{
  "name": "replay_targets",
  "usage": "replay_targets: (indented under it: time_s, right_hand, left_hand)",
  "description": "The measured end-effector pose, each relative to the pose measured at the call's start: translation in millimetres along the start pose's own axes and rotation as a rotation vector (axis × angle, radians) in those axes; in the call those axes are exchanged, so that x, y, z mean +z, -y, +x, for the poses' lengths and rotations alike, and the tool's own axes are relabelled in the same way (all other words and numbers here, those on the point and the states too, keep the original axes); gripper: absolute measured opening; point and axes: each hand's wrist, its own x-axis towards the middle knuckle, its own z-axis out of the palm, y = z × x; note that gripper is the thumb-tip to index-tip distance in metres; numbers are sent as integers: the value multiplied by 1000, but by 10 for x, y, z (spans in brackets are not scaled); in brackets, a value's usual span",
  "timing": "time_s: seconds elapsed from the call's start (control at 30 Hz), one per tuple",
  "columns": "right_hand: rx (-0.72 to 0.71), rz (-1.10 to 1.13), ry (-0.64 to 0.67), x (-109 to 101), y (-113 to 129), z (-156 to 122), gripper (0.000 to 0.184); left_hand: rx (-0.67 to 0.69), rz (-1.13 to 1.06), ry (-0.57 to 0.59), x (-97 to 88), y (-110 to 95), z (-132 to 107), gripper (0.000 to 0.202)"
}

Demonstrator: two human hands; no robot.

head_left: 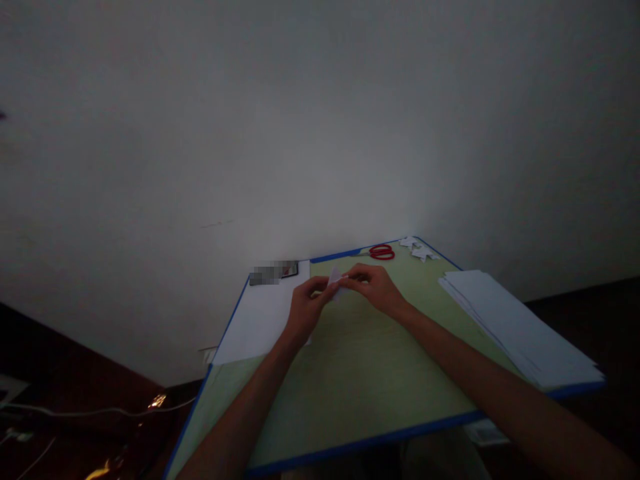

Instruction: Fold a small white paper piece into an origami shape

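Both of my hands meet over the far middle of a green board with a blue edge (pixel 350 387). My left hand (pixel 305 310) and my right hand (pixel 375 285) pinch a small folded piece of white paper (pixel 335 280) between their fingertips. The fingers of both hands are closed on it, and the paper stands just above the board.
A white sheet (pixel 257 320) lies on the board's left side and a stack of white sheets (pixel 515 327) on its right. Red-handled scissors (pixel 381 252) and small white paper pieces (pixel 420 249) lie at the far edge. A pale wall rises behind; cables (pixel 75 412) trail on the dark floor at left.
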Motion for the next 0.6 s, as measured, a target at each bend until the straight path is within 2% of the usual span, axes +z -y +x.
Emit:
replay_targets:
  time_s: [0.13, 0.3, 0.43, 0.6]
  right_hand:
    - [-5, 21, 41, 2, 11, 0, 27]
    - [14, 39, 9, 6, 14, -6, 27]
    - [16, 81, 35, -9, 18, -3, 24]
    - [-12, 7, 5, -23, 13, 1, 21]
  left_hand:
    - [-4, -12, -31, -7, 9, 0, 34]
    - [-23, -41, -33, -4, -30, -16, 32]
    - [-26, -64, -42, 6, -67, -31, 30]
    - [-52, -86, -43, 9, -81, -43, 30]
